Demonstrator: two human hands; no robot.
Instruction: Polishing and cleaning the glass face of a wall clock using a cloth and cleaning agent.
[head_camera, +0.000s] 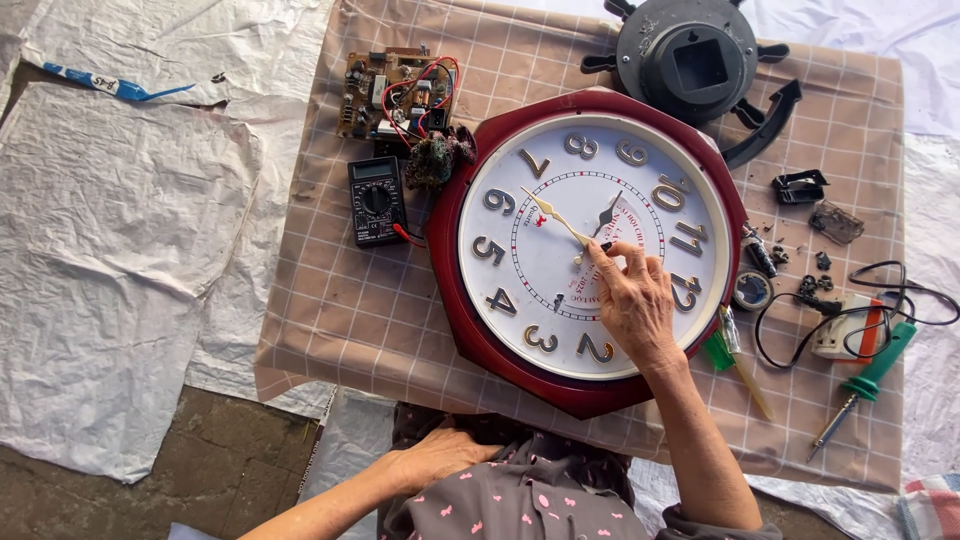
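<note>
**A:** Clock (590, 250), big octagonal wall clock with a dark red rim, lying face up in the middle of the checked cloth on your table (340, 310). Your right hand (632, 300) is right on the dial, fingertips pinched together at the centre hub where the clock hands (556, 216) meet.

**B:** And it's open faced there, so go gently. Judging by that grip, you want to pinch close to the hub, not out on the thin gold tips, which look easy to bend.

**A:** Agreed. Keep your wrist resting on the lower rim as it is now; that steadies you.

**B:** Your left hand (440, 455)?

**A:** Down on your lap, below the clock's edge, well apart from it. Fingers look loosely curled on the patterned fabric, holding nothing that I can see.

**B:** What's around you?

**A:** Black multimeter (376, 200) just left of the clock, a circuit board (395, 90) with red wires above it, a dark round housing (690, 55) at the top, and a green-handled soldering iron (865, 385) off to the right.
</note>
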